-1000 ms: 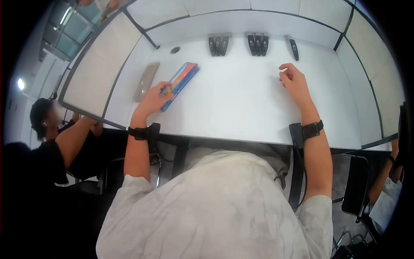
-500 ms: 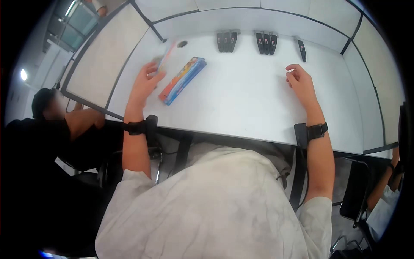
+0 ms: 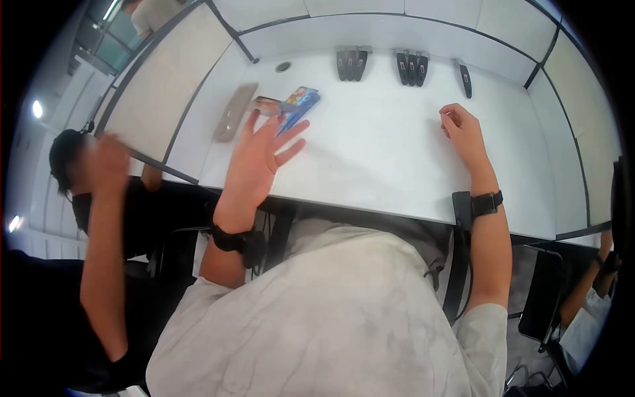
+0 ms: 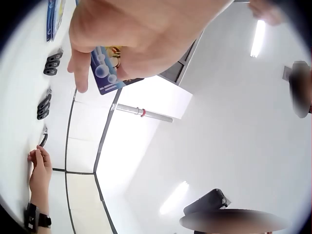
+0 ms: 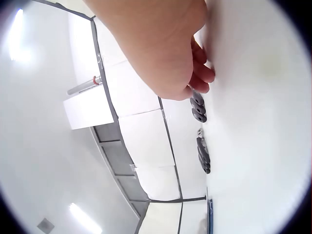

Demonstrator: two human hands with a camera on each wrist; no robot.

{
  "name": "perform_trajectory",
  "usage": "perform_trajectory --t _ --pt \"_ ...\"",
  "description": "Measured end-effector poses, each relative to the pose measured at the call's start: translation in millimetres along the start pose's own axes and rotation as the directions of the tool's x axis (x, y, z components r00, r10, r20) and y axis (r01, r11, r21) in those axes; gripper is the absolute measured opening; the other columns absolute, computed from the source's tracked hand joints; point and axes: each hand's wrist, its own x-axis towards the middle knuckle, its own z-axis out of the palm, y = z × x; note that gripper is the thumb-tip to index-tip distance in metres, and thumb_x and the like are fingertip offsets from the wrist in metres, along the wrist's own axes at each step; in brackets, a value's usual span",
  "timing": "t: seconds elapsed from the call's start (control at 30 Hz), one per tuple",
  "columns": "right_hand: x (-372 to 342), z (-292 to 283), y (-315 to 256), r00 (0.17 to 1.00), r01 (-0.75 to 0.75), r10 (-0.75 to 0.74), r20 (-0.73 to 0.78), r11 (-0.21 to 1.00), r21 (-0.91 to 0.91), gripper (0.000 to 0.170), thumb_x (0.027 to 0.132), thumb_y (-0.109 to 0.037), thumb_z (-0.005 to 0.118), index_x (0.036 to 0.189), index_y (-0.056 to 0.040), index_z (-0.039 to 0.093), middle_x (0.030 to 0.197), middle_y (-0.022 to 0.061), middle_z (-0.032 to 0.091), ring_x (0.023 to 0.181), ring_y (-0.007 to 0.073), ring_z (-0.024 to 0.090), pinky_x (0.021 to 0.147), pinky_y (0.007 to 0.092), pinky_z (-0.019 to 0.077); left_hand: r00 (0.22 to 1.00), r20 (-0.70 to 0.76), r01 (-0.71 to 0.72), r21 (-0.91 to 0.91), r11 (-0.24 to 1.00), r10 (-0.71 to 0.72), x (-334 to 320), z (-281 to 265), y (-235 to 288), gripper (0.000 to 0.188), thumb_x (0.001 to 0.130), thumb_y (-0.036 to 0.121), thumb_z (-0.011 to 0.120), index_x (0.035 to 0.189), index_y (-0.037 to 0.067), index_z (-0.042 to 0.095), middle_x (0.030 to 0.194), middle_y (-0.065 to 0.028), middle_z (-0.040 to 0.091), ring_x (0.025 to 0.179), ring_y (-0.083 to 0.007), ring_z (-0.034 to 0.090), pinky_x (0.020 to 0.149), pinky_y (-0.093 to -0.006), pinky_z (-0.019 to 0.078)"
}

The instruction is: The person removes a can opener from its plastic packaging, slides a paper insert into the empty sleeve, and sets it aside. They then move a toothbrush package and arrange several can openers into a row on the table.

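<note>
A flat, printed card sits at the fingertips of my left hand, which is raised near the table's front left with the palm up and several fingers spread. Seen from the left wrist, the blue printed face of the card shows between the fingers, which pinch it. Behind this hand a blue and orange pack lies on the table, partly covered by the card and fingers. My right hand rests at the right side of the table, its fingers loosely curled around nothing; the right wrist view shows them near the white surface.
A long, flat grey-brown piece lies left of the pack. Along the back stand black-handled tools with metal ends: a left group, a middle group and a single one. Low white panels enclose the table. Another person sits beyond the left panel.
My left hand moved from the pack to the left, lifted a thin card, then came nearer my body and turned palm up with it. The right hand has stayed in place.
</note>
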Motion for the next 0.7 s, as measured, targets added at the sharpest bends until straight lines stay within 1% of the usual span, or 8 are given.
perform_trajectory --t 0.2,0.3,0.33,0.37,0.43,0.53,0.63,0.7 --pt "2.3 -1.4 0.2 1.0 0.009 -0.009 0.009 1.0 -0.016 0.014 0.101 -0.015 0.063 0.105 -0.0029 0.069 0.076 0.0032 0.066 0.068 0.0098 0.057 0.063 0.0267 0.0455 0.985 0.095 -0.157 0.174 0.972 0.142 34.4 -20.7 -7.2 0.076 0.101 0.005 0.064 0.164 0.005 0.022 0.154 -0.0229 0.048 0.123 -0.0338 0.065 0.107 -0.0415 0.0522" --pt "1.4 0.2 6.5 1.0 0.012 -0.012 0.017 1.0 -0.023 0.015 0.101 -0.015 0.064 0.105 -0.0026 0.07 0.078 0.0038 0.067 0.069 0.01 0.058 0.064 0.0271 0.0469 0.999 0.029 -0.045 0.51 0.859 0.035 56.6 -24.5 -8.2 0.077 0.1 0.004 0.064 0.165 0.011 0.023 0.148 -0.0219 0.053 0.123 -0.031 0.063 0.102 -0.0411 0.0537" --pt "4.2 -1.8 8.5 1.0 0.016 -0.016 0.009 1.0 -0.023 0.015 0.1 -0.016 0.064 0.105 -0.0025 0.07 0.078 0.0039 0.068 0.07 0.0101 0.059 0.065 0.0273 0.0474 0.998 -0.056 0.022 0.59 0.807 0.014 63.4 -23.0 -7.1 0.069 0.096 0.002 0.066 0.158 0.011 0.038 0.144 -0.0227 0.057 0.121 -0.0345 0.062 0.101 -0.0439 0.0525" --pt "5.2 -3.7 6.6 1.0 0.01 -0.01 0.007 1.0 -0.022 0.016 0.1 -0.016 0.064 0.105 -0.0023 0.07 0.078 0.0041 0.068 0.07 0.0104 0.059 0.065 0.0276 0.0479 0.965 0.11 -0.23 0.795 0.561 0.239 74.7 -29.0 -11.5 0.065 0.094 0.001 0.067 0.154 0.01 0.043 0.142 -0.0231 0.058 0.121 -0.0361 0.062 0.102 -0.0439 0.0517" --pt "2.1 -2.3 1.8 1.0 -0.011 0.011 0.01 1.0 -0.021 0.016 0.099 -0.015 0.064 0.105 -0.0019 0.07 0.078 0.0045 0.068 0.072 0.011 0.06 0.067 0.0283 0.0489 0.711 0.552 -0.541 0.825 -0.162 0.436 87.6 -38.9 -23.9 0.057 0.091 -0.001 0.068 0.146 0.008 0.054 0.138 -0.0238 0.06 0.12 -0.0393 0.062 0.103 -0.044 0.05" --pt "4.0 -2.0 11.1 0.999 0.054 -0.054 0.007 0.998 -0.029 0.016 0.098 -0.014 0.064 0.106 -0.0018 0.071 0.078 0.005 0.068 0.072 0.0121 0.061 0.069 0.029 0.0494 0.755 0.605 -0.624 0.782 -0.01 0.252 78.5 -19.6 -30.9 0.047 0.085 0.0 0.071 0.131 0.007 0.066 0.134 -0.0204 0.063 0.114 -0.0414 0.063 0.103 -0.0452 0.0496" --pt "3.5 -2.5 7.7 1.0 0.02 -0.02 0.019 1.0 -0.005 0.016 0.097 -0.013 0.064 0.107 -0.0022 0.071 0.078 0.0054 0.068 0.074 0.0127 0.061 0.07 0.0298 0.05 0.763 0.638 -0.644 0.765 0.034 0.101 56.9 -1.3 -39.5 0.04 0.088 0.0 0.071 0.127 0.006 0.068 0.124 -0.0164 0.068 0.119 -0.0361 0.062 0.104 -0.0429 0.0487" --pt "2.8 -2.8 4.8 1.0 0.008 -0.008 0.006 0.998 -0.059 0.014 0.097 -0.012 0.065 0.106 -0.0029 0.071 0.08 0.0064 0.07 0.074 0.0144 0.062 0.071 0.0306 0.0506 0.803 0.593 -0.57 0.794 0.21 -0.064 45.2 12.2 -40.2 0.037 0.088 0.001 0.071 0.125 0.006 0.069 0.122 -0.0143 0.07 0.119 -0.0348 0.063 0.104 -0.0422 0.049"
